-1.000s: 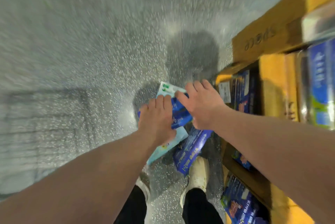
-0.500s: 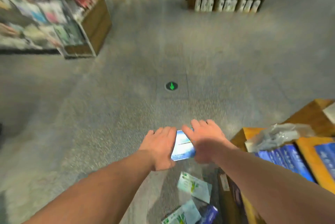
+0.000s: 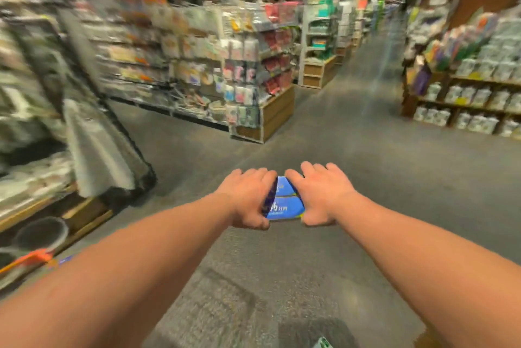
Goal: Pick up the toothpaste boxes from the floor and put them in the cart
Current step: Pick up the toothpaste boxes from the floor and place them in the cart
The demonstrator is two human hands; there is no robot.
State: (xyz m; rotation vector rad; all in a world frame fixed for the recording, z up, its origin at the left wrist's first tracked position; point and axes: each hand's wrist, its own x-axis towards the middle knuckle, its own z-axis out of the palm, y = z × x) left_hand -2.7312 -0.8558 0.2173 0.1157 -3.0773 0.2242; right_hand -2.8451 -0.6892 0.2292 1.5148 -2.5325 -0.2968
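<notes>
A small stack of blue toothpaste boxes (image 3: 284,201) is held in the air in front of me, well above the grey floor. My left hand (image 3: 248,198) presses on the stack's left side and my right hand (image 3: 318,195) on its right side, fingers spread over the top. A corner of one green and white box (image 3: 322,343) on the floor shows at the bottom edge. At the far left edge an orange handle (image 3: 31,260) with grey wire beside it could be part of the cart; it is too blurred to be sure.
A store aisle runs ahead over the grey floor (image 3: 352,150). Blurred shelves of goods (image 3: 197,71) line the left, with a wooden-based end unit (image 3: 270,119). Shelves of white packs (image 3: 479,105) stand at the right. A dark round bucket (image 3: 42,232) sits low left.
My view has swung up from the floor to the aisle. Both hands have lifted the blue boxes clear of the floor and the yellow shelf; the loose boxes have dropped out of sight.
</notes>
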